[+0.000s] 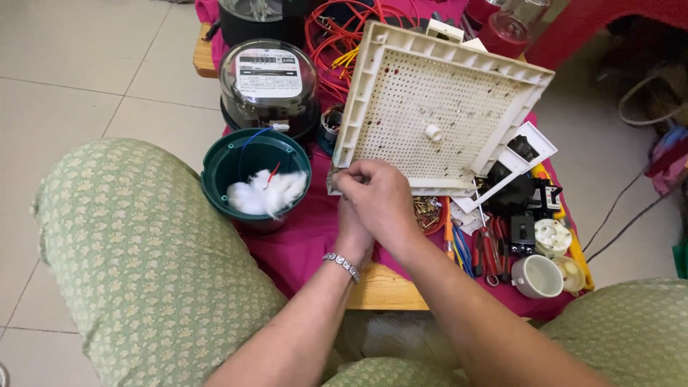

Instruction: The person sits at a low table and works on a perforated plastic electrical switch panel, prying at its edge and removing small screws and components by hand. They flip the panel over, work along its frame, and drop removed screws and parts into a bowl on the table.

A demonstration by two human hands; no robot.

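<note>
My right hand (378, 198) lies over my left hand (352, 233), both at the near left corner of a white perforated board (430, 107) that stands tilted on the table. The right fingers pinch at that corner (337, 179); whether a small part sits between them I cannot tell. My left hand is mostly hidden under the right, and a silver bracelet (342, 265) shows on its wrist. What the left hand holds is not visible.
Left of the hands stands a green round housing (215, 172) with white wadding inside, behind it a glass-domed electric meter (269, 82) and red wires (337, 32). To the right lie brass screws (428, 210), red-handled pliers (489, 252), a white cup (537, 276) and switch parts. A magenta cloth (301, 244) covers the small wooden table (387, 290).
</note>
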